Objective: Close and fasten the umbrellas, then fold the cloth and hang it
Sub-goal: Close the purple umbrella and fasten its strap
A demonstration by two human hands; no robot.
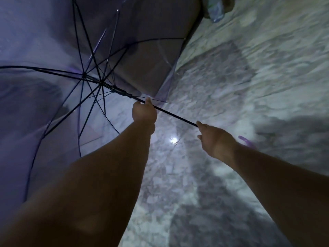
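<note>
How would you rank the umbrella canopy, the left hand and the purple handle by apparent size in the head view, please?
1. Umbrella canopy, by far the largest.
2. Left hand.
3. Purple handle, mostly hidden behind the right wrist, so unsure.

Umbrella (58, 72) open, canopy clear, ribs spread. Left hand (144, 113) wrapped round shaft (174, 115) just below runner. Right hand (216, 139) grips shaft's lower end; purple handle (246, 141) beyond it. Marble floor (249, 77) under umbrella, blurred.

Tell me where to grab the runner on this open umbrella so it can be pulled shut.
Take the runner, the ribbed black sleeve on the shaft where the struts meet. Come from the handle side: the left hand already holds the shaft just below it and can slide up. The canopy blocks the other side.
</note>
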